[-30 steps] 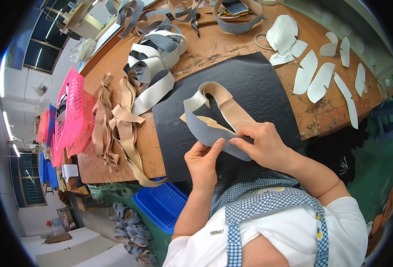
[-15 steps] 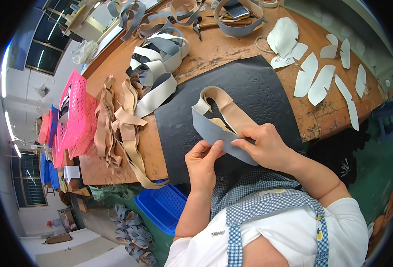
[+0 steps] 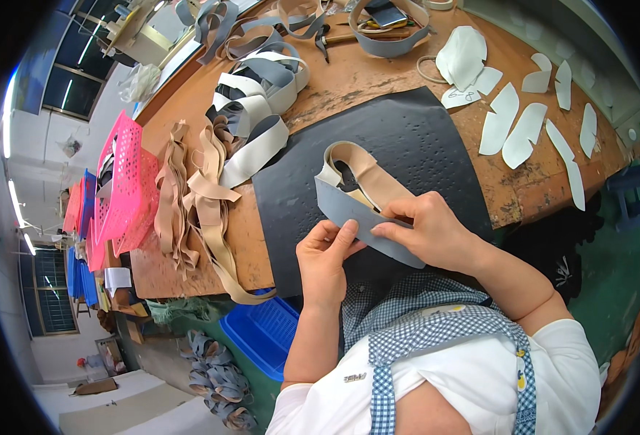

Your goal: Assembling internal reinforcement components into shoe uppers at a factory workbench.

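Note:
Above the black pitted mat (image 3: 421,159) I hold a curved leather-like strip (image 3: 343,208), grey-blue on its near face. Its beige side shows where it loops round at the far end. My left hand (image 3: 325,254) pinches the lower edge of the grey part between thumb and fingers. Close beside it, my right hand (image 3: 432,232) grips the strip near its right end, thumb on the grey face and fingers behind. Part of the strip is hidden by the right hand.
Beige strips (image 3: 208,196) and a pile of white and grey bands (image 3: 262,94) lie left of the mat. White cut pieces (image 3: 525,136) are spread at the right. A hammer (image 3: 323,43) lies at the back. Pink baskets (image 3: 128,188) stand left, a blue basket (image 3: 262,337) below the table edge.
My left hand has shifted slightly left and up along the strip's lower edge. The grey part has tilted a little, and its left end sits slightly lower. Both hands keep their grip.

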`<state>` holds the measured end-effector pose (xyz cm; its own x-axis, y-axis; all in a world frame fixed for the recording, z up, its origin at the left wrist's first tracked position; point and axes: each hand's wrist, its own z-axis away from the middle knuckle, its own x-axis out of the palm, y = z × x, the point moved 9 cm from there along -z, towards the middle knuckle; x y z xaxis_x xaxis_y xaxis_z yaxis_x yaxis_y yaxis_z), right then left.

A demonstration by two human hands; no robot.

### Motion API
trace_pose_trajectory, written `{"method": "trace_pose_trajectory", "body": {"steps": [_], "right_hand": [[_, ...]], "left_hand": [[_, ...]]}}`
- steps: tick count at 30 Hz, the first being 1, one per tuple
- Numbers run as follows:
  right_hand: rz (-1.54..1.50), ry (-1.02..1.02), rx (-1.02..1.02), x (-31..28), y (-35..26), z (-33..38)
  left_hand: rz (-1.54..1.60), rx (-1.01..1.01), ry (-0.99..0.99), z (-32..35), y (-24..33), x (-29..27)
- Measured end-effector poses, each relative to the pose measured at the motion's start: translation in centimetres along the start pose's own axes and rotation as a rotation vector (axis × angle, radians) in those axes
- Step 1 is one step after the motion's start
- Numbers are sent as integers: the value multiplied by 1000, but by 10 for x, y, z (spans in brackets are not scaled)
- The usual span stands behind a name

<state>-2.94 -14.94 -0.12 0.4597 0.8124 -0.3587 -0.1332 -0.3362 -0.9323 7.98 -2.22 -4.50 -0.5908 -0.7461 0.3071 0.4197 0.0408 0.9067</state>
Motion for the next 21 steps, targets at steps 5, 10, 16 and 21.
{"method": "trace_pose_trajectory", "body": {"steps": [5, 10, 16, 21], "right_hand": [[-83, -27, 80, 3, 0, -3], [-118, -12, 31, 4, 3, -9], [-202, -43, -15, 4, 1, -18], [-106, 137, -378, -8, -43, -21]], "left_hand": [[-72, 20, -19, 0, 4, -1], [-223, 93, -39, -2, 16, 5], [-66, 59, -63, -2, 16, 12], [-85, 517, 157, 1, 92, -1]]}}
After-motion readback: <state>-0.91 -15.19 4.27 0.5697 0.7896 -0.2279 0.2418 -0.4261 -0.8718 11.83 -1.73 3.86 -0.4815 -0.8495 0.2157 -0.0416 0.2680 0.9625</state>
